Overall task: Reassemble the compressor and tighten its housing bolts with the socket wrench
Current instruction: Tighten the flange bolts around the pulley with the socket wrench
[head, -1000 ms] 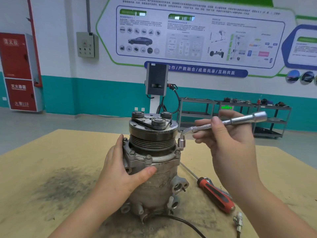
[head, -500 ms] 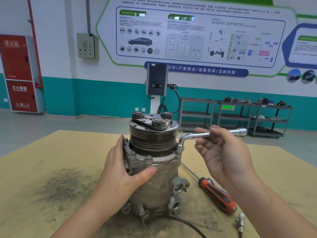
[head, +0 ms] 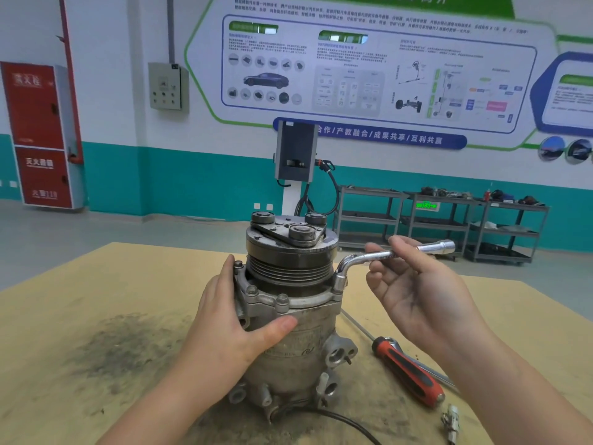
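Dull grey cast metal makes up the compressor [head: 288, 319], which stands upright on a tan, fibrous board table [head: 80, 284] smeared with dark grime left of the left hand's fingers. Its body is a rough, stained cylinder with lugs and round ports low down; above the left thumb runs a flanged housing ring with hex bolts [head: 282, 298], then a black ribbed pulley and a flat clutch plate with three round bosses on top. The left hand [head: 231, 329] wraps the housing from the left: the fingers curl round the far side by the flange, and the thumb lies flat across the front of the body just under the ring. The socket wrench [head: 385, 256] is a shiny chromed L-shaped bar; its short bent end stands on a bolt at the right edge of the flange, and its long arm runs right, ending in a wider socket past the right fingertips. The right hand [head: 423, 290] is palm up under that arm, fingers loosely spread and only slightly bent, with the thumb tip and upper fingers pinching the bar near its middle. Below the right palm a screwdriver [head: 407, 370] with a red and black handle lies on the board, beside a small plug [head: 451, 422] and a thin black cable [head: 346, 422] leading from the compressor's base.
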